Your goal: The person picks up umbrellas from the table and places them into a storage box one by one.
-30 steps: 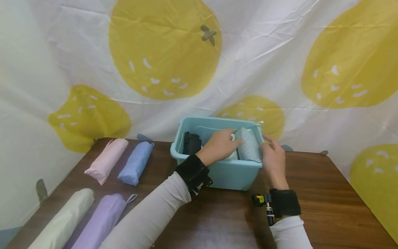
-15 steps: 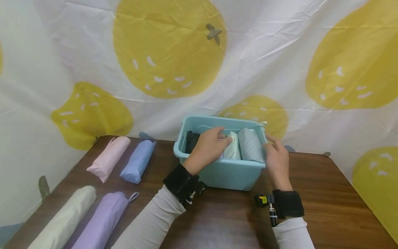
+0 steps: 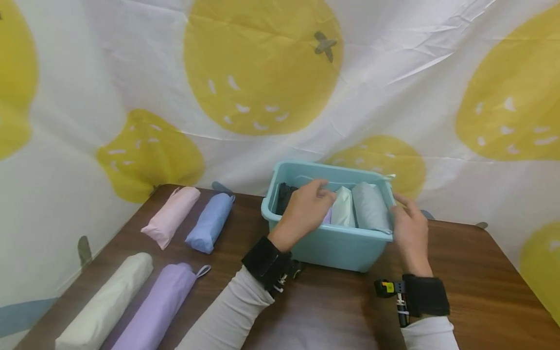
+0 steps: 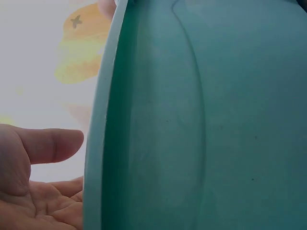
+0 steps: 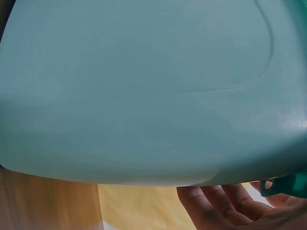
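Observation:
My left hand [image 3: 307, 206] hovers over the light-blue plastic bin [image 3: 332, 248], its fingers loosely bent. In the left wrist view, the thumb [image 4: 53, 145] and palm show past the bin's rim with nothing in them. My right hand [image 3: 410, 233] is at the bin's right end, thumb and fingertips against the rim; the right wrist view shows fingers [image 5: 218, 206] at its outer wall. Inside stand a grey-blue fabric-wrapped bundle [image 3: 371, 206], a pale mint one [image 3: 343, 208], a sliver of lilac [image 3: 327, 217] and a black item [image 3: 286, 194] partly hidden by my left hand.
Fabric-sleeved bundles lie on the dark wooden table [image 3: 332, 311] at left: pink [image 3: 172, 214], blue [image 3: 211, 221], pale green [image 3: 107, 299] and lilac [image 3: 159, 301] with a loop. A curtain with yellow fruit prints [image 3: 262, 63] hangs close behind the table and bin.
My left hand has drawn left from the grey-blue bundle, uncovering the mint one. My right hand stays at the bin's end. The head view has turned left.

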`<state>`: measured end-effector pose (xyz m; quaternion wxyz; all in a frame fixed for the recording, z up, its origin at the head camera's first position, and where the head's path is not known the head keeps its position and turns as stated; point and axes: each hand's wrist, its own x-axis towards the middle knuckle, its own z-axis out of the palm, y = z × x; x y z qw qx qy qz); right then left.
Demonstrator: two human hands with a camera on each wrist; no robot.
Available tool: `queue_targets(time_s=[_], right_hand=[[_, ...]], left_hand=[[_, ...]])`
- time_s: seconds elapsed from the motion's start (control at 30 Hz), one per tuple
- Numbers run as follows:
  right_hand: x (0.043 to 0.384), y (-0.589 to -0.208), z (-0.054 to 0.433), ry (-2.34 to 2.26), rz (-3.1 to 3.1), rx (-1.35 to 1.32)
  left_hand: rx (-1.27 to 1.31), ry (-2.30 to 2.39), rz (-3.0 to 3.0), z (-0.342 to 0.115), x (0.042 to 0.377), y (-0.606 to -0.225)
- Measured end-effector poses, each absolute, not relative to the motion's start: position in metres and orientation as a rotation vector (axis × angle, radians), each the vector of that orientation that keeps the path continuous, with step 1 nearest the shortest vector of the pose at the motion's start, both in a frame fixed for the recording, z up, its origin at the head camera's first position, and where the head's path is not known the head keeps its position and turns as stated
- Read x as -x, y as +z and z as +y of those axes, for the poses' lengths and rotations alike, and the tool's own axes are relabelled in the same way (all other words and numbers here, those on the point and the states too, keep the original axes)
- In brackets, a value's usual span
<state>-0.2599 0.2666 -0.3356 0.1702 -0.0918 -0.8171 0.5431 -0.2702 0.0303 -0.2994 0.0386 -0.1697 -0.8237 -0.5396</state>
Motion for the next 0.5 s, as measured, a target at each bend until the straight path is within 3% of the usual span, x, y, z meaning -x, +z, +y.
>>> queue_targets(time_s=[0.5], right_hand=[[0.261,-0.3355,0.2683,1.55,-2.336,0.286]], left_hand=[[0.553,-1.723,-2.282,0.022,0.2687,-0.3078]])
